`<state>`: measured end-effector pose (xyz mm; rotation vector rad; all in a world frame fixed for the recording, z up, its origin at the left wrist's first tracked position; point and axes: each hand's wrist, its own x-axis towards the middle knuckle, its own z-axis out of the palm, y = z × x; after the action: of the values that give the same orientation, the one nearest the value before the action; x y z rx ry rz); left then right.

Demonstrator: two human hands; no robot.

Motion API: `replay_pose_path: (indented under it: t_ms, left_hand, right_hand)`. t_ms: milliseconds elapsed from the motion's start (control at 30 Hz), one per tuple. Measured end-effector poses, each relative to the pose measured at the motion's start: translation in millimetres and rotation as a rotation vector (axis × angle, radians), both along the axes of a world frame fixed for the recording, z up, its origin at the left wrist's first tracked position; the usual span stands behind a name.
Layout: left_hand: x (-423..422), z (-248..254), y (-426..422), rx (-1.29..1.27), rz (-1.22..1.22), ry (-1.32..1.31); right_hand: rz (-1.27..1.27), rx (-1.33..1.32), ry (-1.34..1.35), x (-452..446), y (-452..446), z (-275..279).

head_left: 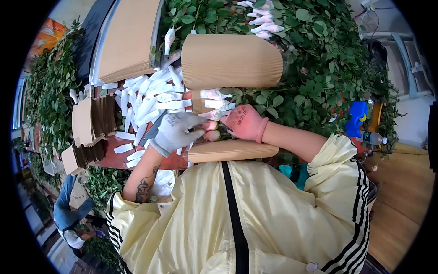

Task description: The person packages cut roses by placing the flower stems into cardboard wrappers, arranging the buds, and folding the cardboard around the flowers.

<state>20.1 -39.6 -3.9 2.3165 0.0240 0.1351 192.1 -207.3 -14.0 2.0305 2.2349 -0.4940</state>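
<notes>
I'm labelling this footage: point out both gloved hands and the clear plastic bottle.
Left hand (176, 130): head view, on its gloved back.
Right hand (243, 122): head view, on its gloved back.
Clear plastic bottle (373, 138): head view, on its body.

Desk (115, 160), largely hidden beneath leaves (326, 82), cardboard (232, 61) and white nets (142, 93). Pink flower bud (211, 126), partly covered by the gloved left hand (175, 131). Writing (173, 119) on this and the right hand (244, 123), too small to read. Jacket (191, 223), cut off below; orange bag (52, 31), cut off at upper left.
</notes>
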Motion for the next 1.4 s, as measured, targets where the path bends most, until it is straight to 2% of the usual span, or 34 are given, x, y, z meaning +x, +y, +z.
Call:
replay_pose_path:
  t_ms: [167,233,400,467,600,700,767,800,867,900,967,1000,1033,1100,1133,1267,1400]
  left_hand:
    - [-11.8,-16.9,-2.7,0.150,0.053,-0.031]
    - [-7.4,-18.5,-7.1,0.207,-0.003,-0.044]
    - [-3.1,-36.3,-11.6,0.157,0.010,-0.044]
    - [-3.0,-42.3,-13.3,0.066,0.052,-0.089]
    - [-2.9,-33.0,-13.0,-0.030,0.133,0.021]
    - [-13.7,-33.3,8.2,-0.168,0.325,-0.020]
    - [-26.8,-33.6,25.1,-0.395,0.482,0.124]
    - [-29.0,-24.4,26.5,-0.396,0.482,0.126]
    - [-33.9,-2.7,28.5,-0.237,0.382,0.151]
    - [-33.0,-4.7,27.4,-0.238,0.386,0.151]
    - [-27.2,-11.1,22.1,-0.002,0.173,-0.177]
    - [-23.5,-10.8,19.0,0.073,0.113,-0.168]
    - [-19.8,-8.6,15.2,0.073,0.113,-0.168]
    - [-10.6,-1.1,8.6,0.147,0.015,0.058]
    - [-10.8,-8.4,7.5,0.086,0.025,0.079]
    - [-0.2,-24.3,-2.2,0.173,-0.034,0.053]
    - [1.0,-33.3,-6.1,0.195,-0.004,-0.014]
  right_hand:
    - [-0.047,0.019,0.035,-3.2,2.1,1.5]
    - [-0.036,0.049,0.028,-3.3,0.8,-2.1]
    - [-0.030,0.075,-0.014,-6.1,-3.2,-8.4]
    - [-0.014,0.204,-0.034,-4.6,-6.7,-15.2]
    - [-0.006,0.215,-0.013,-4.6,-6.0,-10.9]
    - [-0.018,0.094,-0.056,-4.9,-0.9,-0.9]
    - [-0.086,-0.165,-0.045,-5.7,3.6,2.5]
    - [-0.086,-0.167,-0.044,-5.8,3.2,4.0]
    - [-0.065,-0.096,-0.056,-5.6,0.2,6.7]
    - [-0.061,-0.098,-0.056,-5.7,-1.5,5.5]
    - [-0.033,-0.037,-0.102,-6.4,-4.0,1.9]
    - [-0.032,-0.036,-0.103,-7.1,-3.5,2.9]
    - [-0.033,-0.013,-0.087,-7.9,-3.2,4.3]
    - [-0.037,0.011,-0.081,-6.4,-3.2,6.7]
    - [-0.038,-0.002,-0.082,-7.4,-2.4,5.7]
    - [-0.076,-0.104,-0.088,-7.0,0.3,3.5]
    - [-0.072,-0.053,-0.088,-7.0,-0.2,2.3]
